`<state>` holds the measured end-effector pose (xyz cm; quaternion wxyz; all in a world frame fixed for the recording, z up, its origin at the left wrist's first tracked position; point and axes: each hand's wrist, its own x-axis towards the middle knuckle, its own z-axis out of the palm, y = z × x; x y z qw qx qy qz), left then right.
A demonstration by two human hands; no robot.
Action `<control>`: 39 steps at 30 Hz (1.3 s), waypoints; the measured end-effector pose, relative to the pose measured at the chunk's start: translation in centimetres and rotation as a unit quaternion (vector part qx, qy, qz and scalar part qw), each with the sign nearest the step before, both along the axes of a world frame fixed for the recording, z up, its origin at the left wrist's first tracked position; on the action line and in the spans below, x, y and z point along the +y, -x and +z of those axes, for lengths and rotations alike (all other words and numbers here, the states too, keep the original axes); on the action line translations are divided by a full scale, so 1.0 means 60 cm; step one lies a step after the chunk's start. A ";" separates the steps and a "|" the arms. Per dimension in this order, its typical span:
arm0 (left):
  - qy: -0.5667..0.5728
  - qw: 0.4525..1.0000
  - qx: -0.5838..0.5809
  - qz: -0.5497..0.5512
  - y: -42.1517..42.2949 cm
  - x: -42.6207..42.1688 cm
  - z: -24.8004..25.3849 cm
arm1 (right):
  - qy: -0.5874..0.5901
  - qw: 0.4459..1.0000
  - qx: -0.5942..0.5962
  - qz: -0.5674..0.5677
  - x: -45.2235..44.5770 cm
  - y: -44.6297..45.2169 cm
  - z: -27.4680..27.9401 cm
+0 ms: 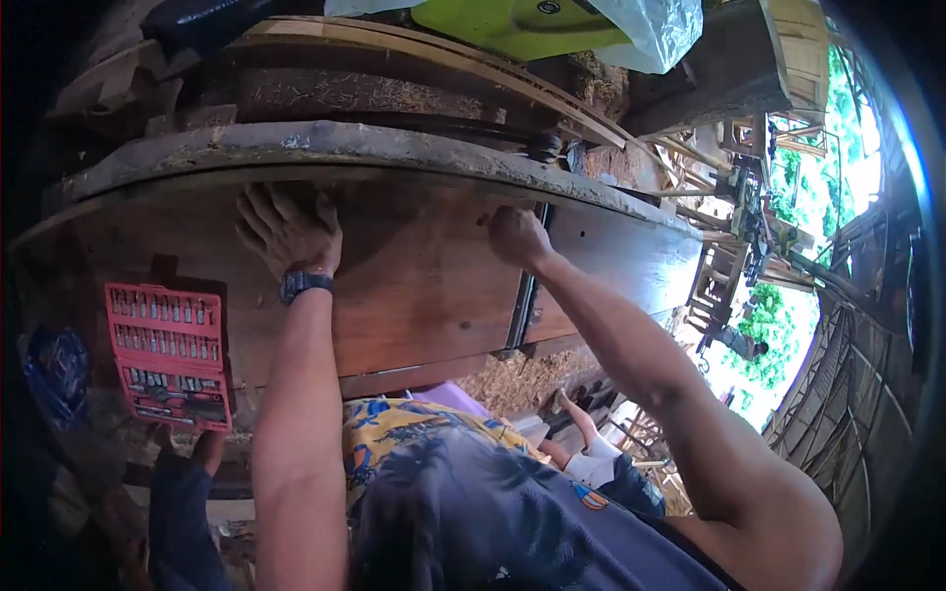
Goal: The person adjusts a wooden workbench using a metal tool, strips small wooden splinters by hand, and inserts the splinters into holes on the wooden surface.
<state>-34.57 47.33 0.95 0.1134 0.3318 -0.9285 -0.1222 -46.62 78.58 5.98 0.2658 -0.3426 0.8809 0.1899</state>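
My left hand (pixel 286 231) lies on the brown wooden board (pixel 424 276), its fingers spread and pointing to the far edge. A dark watch (pixel 304 285) is on that wrist. My right hand (pixel 517 236) is closed in a fist low over the board, beside the dark strip (pixel 524 295) that crosses it. A small dark spot shows at its knuckles; what the fingers hold, if anything, is hidden. To the left, an open red socket set case (pixel 222 340) shows rows of metal sockets and bits.
A rough-edged plank (pixel 335 143) borders the board's far side. Beyond it are wood strips and a green item (pixel 522 25) under clear plastic. Blue plastic (pixel 59 369) lies at the left. Another person's dark sleeve (pixel 182 512) is at lower left; a seated person (pixel 601 468) is behind. Wood shavings (pixel 522 384) show below.
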 end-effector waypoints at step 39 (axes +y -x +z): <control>0.023 0.999 -0.024 -0.016 -0.004 0.000 -0.013 | -0.099 0.975 -0.198 0.025 -0.059 0.040 0.021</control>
